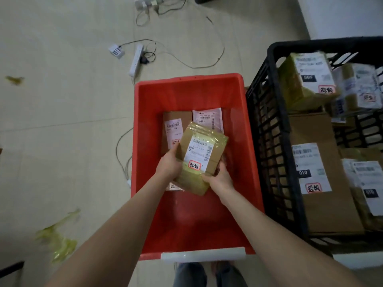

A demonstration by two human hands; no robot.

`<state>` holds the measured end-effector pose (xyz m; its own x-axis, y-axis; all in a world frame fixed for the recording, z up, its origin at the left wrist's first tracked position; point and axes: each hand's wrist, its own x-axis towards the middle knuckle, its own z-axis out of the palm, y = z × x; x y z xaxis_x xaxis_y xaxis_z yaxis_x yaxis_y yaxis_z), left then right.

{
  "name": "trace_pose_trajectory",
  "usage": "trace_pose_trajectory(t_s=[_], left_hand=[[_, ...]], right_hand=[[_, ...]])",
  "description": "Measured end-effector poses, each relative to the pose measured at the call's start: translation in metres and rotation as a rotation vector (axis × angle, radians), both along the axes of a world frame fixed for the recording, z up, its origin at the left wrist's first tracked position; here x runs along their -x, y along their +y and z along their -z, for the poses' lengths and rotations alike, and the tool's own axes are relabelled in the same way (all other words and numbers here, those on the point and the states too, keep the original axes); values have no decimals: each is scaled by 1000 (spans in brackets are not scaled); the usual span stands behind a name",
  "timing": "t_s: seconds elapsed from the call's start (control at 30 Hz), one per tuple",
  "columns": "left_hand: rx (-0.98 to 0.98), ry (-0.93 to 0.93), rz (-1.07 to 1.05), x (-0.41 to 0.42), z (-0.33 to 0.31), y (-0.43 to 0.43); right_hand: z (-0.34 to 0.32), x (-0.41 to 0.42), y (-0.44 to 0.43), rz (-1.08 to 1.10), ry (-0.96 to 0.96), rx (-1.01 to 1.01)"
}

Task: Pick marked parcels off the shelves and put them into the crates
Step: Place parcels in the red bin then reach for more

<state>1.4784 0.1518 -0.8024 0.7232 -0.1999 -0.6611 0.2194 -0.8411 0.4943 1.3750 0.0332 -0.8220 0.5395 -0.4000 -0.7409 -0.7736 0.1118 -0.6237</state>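
Left hand [169,164], right hand [220,179] flank parcel [202,154], seemingly gripping.

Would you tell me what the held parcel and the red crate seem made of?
Held parcel: likely brown cardboard under glossy yellowish clear tape; highlights and wrinkles show. Red crate: apparently smooth moulded plastic, with a soft sheen and rounded rim.

Red crate [141,141]; black lattice crate [267,131]; brown parcel [199,158], perhaps yellowish tape [216,137].
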Motion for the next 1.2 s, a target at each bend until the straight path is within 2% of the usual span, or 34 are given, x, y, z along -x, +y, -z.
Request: trace_pose_trajectory(t_s=[0.13, 0.2, 0.27, 0.33, 0.37, 0.5, 0.6, 0.7, 0.8, 0.87, 0.97, 1.07, 1.2], left_hand=[[22, -8, -45, 5, 17, 3], [23, -80, -140, 16, 17, 10], [5, -112, -363, 28, 9, 15], [-11, 2, -649, 39, 2, 16], [0, 70, -763, 45, 2, 15], [151, 251, -943, 46, 37, 18], [234, 301, -1023, 46, 80, 27], [213, 220, -926, 37, 36, 22], [109, 164, -814, 36, 0, 25], [63, 217, -726, 45, -17, 29], [-18, 335, -633, 60, -11, 42], [-94, 393, -561, 66, 27, 58], [-5, 438, -632, 59, 16, 45]], right_hand=[[11, -8, 5, -148, 96, 91], [4, -13, 2, -211, 172, 265], [-6, -25, -5, -308, 176, 540], [-12, -46, -15, -432, 72, 738], [-11, -60, -19, -502, 31, 769], [2, -99, -28, -779, 96, 662], [7, -100, -32, -800, 136, 664], [-7, -83, -34, -748, 190, 678], [-26, -52, -32, -670, 275, 626], [-35, -29, -28, -642, 361, 586], [-32, 6, -17, -656, 483, 495], [-15, 27, -5, -613, 546, 382], [14, 30, -5, -544, 545, 287]])
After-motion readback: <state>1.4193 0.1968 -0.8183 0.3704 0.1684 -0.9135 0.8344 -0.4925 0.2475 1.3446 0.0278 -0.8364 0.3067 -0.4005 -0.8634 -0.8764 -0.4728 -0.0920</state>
